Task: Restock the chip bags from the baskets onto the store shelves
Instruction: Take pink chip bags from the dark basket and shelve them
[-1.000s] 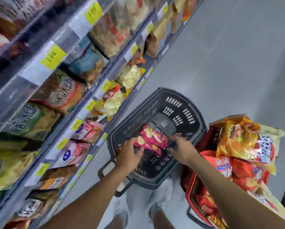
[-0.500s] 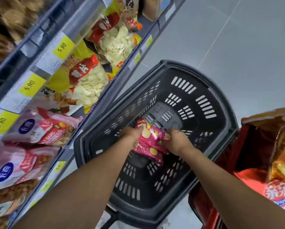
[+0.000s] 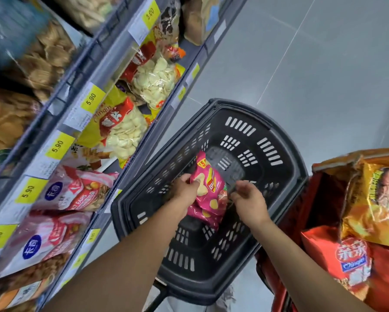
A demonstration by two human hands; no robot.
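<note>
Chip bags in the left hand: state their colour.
The chip bags are bright pink, printed with pale yellow chips; the head view shows them.

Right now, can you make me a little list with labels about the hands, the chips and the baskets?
left hand: grips the pink chip bags
right hand: at the bags' right edge, grip unclear
black basket: holds only the pink bags
red basket: beside it, holds an orange bag and a red bag
shelves: on the left, stocked, yellow price tags

Head-worn camera looks steeply down, close above the basket point(image 3: 288, 158).
</note>
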